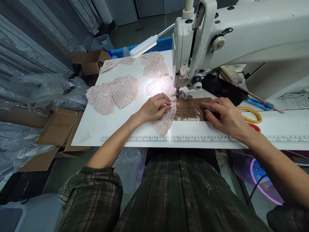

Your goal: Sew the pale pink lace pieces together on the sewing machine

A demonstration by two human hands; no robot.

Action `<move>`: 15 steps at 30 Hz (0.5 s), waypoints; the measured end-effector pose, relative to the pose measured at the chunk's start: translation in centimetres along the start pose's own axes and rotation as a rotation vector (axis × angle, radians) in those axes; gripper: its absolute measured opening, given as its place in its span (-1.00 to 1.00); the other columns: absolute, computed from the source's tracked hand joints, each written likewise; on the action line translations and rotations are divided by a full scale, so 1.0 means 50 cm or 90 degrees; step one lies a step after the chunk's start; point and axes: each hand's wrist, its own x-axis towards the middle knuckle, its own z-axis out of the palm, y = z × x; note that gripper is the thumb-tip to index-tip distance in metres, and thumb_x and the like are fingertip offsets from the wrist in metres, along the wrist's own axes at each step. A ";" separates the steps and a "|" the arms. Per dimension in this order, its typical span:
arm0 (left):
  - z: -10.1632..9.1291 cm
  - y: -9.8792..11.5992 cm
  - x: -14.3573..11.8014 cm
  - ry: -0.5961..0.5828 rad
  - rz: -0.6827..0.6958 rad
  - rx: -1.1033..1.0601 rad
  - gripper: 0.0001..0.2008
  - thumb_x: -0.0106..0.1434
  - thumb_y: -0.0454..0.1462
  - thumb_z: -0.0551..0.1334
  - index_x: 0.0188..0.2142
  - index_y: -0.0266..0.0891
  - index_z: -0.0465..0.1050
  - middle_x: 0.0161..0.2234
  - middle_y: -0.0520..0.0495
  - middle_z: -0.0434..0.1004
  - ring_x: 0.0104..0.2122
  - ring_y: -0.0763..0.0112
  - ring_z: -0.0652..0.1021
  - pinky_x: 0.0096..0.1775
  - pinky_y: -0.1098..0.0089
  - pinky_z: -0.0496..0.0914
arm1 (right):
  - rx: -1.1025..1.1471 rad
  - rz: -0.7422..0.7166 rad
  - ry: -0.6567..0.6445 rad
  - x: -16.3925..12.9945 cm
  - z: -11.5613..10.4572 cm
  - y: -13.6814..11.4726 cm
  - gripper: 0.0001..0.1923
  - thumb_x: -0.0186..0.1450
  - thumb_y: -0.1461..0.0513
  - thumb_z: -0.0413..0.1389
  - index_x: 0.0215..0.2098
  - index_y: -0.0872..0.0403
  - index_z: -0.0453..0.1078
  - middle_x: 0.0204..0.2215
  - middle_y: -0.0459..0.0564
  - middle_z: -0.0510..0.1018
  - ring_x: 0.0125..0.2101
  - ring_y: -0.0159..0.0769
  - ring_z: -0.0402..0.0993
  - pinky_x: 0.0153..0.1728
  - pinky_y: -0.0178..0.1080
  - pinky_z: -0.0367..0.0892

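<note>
My left hand (158, 108) rests on a pale pink lace piece (163, 124), its fingers closed together at the lace's upper right part. This lace lies just in front of the sewing machine's presser foot (178, 93), and more of it runs back under the lamp's light. My right hand (223, 116) is over the right end of a brown, tape-covered plate (189, 110), fingers bent round a slim metallic tool (212, 109). Most of that tool is hidden by the fingers, so its kind does not show.
The white sewing machine (231, 35) stands over the right of the table. More lace pieces (125, 91) lie left. Yellow-handled scissors (252, 114) and a black pouch (224, 88) sit right. A ruler strip (145, 139) follows the front edge. A lamp (145, 46) hangs above.
</note>
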 end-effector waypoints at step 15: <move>0.006 -0.027 -0.004 0.003 -0.167 0.016 -0.75 0.26 -0.14 0.40 -0.40 -0.23 0.42 -0.38 0.00 0.42 -0.40 0.41 0.40 -0.37 0.40 0.21 | 0.259 0.062 -0.112 0.076 0.045 -0.083 -0.64 0.36 0.15 0.08 0.07 0.04 0.52 -0.23 0.10 0.61 -0.25 -0.09 0.55 -0.12 0.02 0.48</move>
